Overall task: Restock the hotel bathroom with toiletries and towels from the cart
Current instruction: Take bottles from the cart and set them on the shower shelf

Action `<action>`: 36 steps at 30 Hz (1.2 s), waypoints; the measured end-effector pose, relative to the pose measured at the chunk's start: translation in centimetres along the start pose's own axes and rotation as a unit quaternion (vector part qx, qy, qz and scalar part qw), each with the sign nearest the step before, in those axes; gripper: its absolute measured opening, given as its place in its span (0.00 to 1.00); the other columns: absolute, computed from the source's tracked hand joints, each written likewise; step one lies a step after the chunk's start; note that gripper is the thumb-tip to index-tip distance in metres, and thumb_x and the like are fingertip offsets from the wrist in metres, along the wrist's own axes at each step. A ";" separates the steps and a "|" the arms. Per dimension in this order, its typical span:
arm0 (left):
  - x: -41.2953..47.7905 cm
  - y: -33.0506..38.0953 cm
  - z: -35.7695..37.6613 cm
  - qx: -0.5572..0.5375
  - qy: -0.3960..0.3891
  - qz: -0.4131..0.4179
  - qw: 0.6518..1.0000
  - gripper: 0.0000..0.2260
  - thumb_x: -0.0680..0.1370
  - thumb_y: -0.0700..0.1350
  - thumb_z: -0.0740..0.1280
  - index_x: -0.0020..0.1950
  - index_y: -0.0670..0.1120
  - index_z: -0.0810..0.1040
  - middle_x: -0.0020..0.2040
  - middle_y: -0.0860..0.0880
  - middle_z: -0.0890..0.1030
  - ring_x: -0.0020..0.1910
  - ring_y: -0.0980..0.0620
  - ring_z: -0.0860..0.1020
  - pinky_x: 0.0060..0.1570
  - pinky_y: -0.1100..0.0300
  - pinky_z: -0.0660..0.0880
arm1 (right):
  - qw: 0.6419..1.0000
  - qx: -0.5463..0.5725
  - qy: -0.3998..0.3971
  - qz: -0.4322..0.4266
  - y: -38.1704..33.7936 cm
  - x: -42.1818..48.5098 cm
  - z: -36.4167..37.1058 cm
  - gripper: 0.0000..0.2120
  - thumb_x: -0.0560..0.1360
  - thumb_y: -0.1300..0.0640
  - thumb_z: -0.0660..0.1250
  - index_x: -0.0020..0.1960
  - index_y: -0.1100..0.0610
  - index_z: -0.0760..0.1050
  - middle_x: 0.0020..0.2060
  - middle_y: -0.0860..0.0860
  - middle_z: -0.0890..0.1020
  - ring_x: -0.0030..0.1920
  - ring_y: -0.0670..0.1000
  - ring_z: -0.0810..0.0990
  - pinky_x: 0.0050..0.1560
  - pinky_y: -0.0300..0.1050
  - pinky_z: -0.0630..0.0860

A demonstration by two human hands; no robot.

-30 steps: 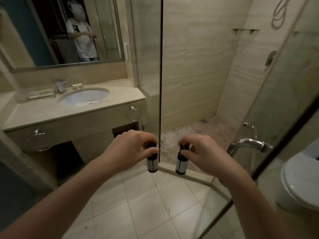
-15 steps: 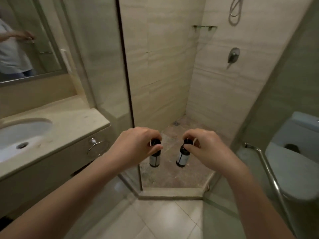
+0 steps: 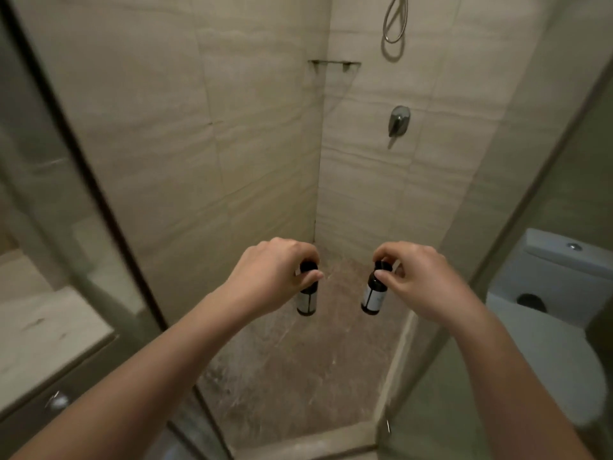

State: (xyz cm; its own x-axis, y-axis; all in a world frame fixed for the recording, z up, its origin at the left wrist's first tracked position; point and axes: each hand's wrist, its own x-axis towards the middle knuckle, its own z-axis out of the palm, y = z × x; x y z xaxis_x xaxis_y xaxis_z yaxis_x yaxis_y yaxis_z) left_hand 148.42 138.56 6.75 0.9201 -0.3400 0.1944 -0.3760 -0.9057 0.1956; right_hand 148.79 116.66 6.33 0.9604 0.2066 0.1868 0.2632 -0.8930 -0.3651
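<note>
My left hand (image 3: 272,277) pinches one toiletry bottle (image 3: 306,302) by its cap; my right hand (image 3: 418,277) pinches the other bottle (image 3: 373,295). Both hang over the shower floor (image 3: 298,376), unplaced; corner shelf (image 3: 333,63) bare; towels judged outstanding.

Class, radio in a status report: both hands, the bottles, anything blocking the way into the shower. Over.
Left hand pinches left bottle by cap; right hand pinches right bottle likewise. Both hang above shower floor. Nothing visible blocking corner shelf.
</note>
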 end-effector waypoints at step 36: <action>71.1 -26.7 -1.1 -0.054 0.079 0.029 0.995 0.06 0.74 0.55 0.67 0.47 0.55 0.80 0.45 0.57 0.82 0.43 0.57 0.78 0.45 0.54 0.77 | 0.996 0.027 -0.007 -0.081 18.5 72.7 -5.0 0.06 0.75 0.55 0.67 0.52 0.50 0.78 0.47 0.46 0.82 0.45 0.45 0.78 0.46 0.40 0.74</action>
State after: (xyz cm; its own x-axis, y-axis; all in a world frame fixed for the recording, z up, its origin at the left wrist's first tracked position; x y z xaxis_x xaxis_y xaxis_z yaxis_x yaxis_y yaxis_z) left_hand 223.81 138.86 16.38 0.8712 -0.3386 0.3554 -0.4448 -0.8509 0.2796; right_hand 223.04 113.18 17.76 0.9060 0.3526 0.2342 0.4191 -0.8251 -0.3790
